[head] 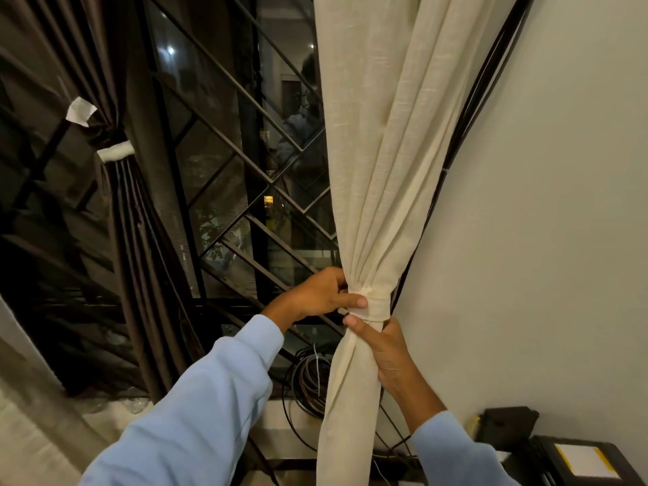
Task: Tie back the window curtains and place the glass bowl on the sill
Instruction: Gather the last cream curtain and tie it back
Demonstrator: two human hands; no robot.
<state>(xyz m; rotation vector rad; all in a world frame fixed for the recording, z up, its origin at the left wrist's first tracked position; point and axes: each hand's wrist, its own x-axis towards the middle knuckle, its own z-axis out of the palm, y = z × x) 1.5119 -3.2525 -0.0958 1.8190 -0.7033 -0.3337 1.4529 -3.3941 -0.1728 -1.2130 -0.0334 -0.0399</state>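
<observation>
- Cream curtain: gathered into one bundle at the right edge of the window, cinched at its narrowest point by a cream tie band wrapped round the folds
- Left hand: at 9 o'clock of the band, thumb pressed on its front face, fingers curled behind; it pinches the band's end against the bundle
- Right hand: at 6 o'clock of the band, wrapped round the bundle just beneath it, forefinger touching the band's lower edge; the two hands lie close together, both clamped on cloth
- Step in hand, by judgement: fastening the band; it goes best if the right hand keeps the pleats compressed while the left draws the end snug and secures it, so that the band sits level and no fold slips out below
- Dark curtain: at 9 o'clock of the view, well apart from the hands, bound with a white tie
- Window grille: between the two curtains
- Cable coil: at 7 o'clock of the band, just beside the bundle
- Glass bowl: not in view
</observation>
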